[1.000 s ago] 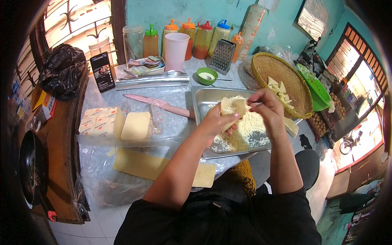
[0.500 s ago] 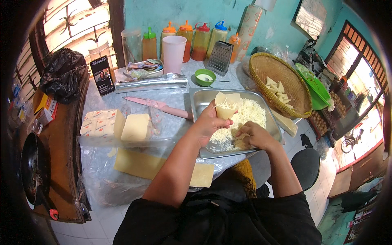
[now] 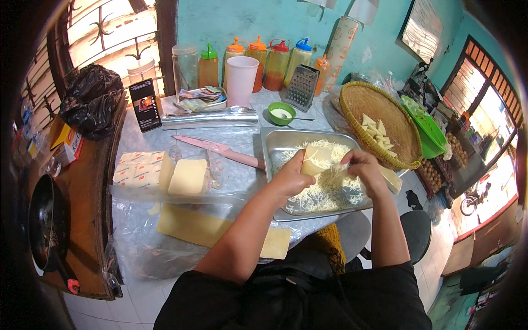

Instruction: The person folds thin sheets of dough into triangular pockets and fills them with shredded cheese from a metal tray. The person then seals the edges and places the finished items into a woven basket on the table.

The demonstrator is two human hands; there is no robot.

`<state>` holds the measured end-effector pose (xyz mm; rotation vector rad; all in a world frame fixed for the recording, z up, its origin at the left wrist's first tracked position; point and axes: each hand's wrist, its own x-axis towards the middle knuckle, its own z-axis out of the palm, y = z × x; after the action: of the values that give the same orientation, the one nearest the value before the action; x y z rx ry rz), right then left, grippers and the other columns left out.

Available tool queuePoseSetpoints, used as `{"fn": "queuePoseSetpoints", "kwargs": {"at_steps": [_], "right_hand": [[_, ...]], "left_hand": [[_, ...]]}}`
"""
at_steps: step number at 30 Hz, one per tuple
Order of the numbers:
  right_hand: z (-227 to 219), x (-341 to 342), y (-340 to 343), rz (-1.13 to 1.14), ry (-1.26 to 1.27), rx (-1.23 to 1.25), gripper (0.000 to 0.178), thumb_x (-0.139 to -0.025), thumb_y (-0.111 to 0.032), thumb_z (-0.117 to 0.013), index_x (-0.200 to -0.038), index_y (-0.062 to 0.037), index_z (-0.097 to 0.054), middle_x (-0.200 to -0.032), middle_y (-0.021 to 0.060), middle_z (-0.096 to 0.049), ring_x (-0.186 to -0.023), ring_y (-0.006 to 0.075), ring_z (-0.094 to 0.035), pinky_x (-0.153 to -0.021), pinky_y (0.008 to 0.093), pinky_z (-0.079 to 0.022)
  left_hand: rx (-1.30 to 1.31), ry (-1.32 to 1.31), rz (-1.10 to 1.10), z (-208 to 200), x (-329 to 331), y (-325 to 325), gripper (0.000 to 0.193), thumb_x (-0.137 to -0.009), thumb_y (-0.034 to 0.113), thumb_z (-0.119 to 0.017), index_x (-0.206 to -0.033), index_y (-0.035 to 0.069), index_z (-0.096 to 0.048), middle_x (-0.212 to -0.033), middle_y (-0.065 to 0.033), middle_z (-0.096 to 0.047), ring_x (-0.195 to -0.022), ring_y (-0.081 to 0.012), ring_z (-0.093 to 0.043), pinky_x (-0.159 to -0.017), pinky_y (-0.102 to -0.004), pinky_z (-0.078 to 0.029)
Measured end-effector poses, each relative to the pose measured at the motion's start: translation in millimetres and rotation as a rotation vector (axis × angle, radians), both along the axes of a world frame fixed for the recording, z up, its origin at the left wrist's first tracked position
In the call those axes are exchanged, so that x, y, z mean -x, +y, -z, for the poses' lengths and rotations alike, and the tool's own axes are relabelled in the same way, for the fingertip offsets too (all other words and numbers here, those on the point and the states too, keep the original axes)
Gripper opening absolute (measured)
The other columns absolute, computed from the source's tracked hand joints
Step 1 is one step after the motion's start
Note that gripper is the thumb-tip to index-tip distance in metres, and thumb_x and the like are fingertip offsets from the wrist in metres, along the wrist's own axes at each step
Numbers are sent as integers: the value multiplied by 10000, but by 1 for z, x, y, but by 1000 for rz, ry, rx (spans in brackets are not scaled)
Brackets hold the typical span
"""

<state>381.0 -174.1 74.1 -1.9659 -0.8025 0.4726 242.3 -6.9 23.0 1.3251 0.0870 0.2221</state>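
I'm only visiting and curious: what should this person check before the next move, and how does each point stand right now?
1. Folded sheet held: ok, the left hand grips it.
2. Shreds within reach: ok, pale shreds lie in the metal tray below both hands.
3. Right hand loaded: ok, its fingertips appear to pinch some shreds.
4. Knife blade pointing away: ok, the pink knife has its handle end toward the tray.
5. Folded sheet's underside closed: cannot tell, the fingers hide it.
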Motion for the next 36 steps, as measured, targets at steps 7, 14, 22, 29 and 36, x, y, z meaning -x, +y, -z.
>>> {"fn": "queuePoseSetpoints", "kwargs": {"at_steps": [7, 14, 22, 29, 36], "right_hand": [[-34, 25, 28, -131, -19, -288, 289, -676, 60, -508, -947, -8, -578, -880, 24, -559, -857, 104, -518, -747, 220, -400], [-30, 40, 43, -196, -269, -164, 254, -738, 62, -522, -979, -2, -570, -862, 52, -581, -846, 124, -544, -780, 261, -438], [-30, 51, 42, -224, 51, -197, 286, -756, 22, -509, -1039, 1, -547, -863, 57, -586, -866, 138, -565, -778, 241, -436], [-30, 63, 42, -333, 90, -232, 295, -758, -15, -504, -1050, 5, -543, -859, 63, -584, -839, 130, -569, -690, 243, -431], [-35, 49, 44, -118, -153, -191, 264, -749, 9, -486, -1006, 11, -547, -848, 57, -577, -842, 122, -535, -726, 230, -409]], "left_hand": [[-39, 29, 28, -1, 1, -2, 576, -751, -40, -580, -1287, 44, -386, -1061, -50, -560, -838, -109, -532, -682, -243, -445], [9, -3, 31, -5, 5, 0, 503, -761, -32, -572, -1234, 46, -418, -972, -39, -566, -772, -96, -532, -637, -239, -442], [63, -26, 92, -5, 5, 0, 433, -791, 41, -598, -1194, 46, -438, -900, -29, -567, -722, -105, -548, -598, -239, -446], [170, 5, 211, -10, 8, 3, 356, -857, 170, -615, -1165, 54, -479, -943, -35, -581, -752, -119, -570, -608, -254, -469], [234, -71, 204, -9, 12, 3, 343, -848, 135, -627, -1147, 55, -478, -958, -39, -582, -791, -132, -582, -643, -261, -470]]}}
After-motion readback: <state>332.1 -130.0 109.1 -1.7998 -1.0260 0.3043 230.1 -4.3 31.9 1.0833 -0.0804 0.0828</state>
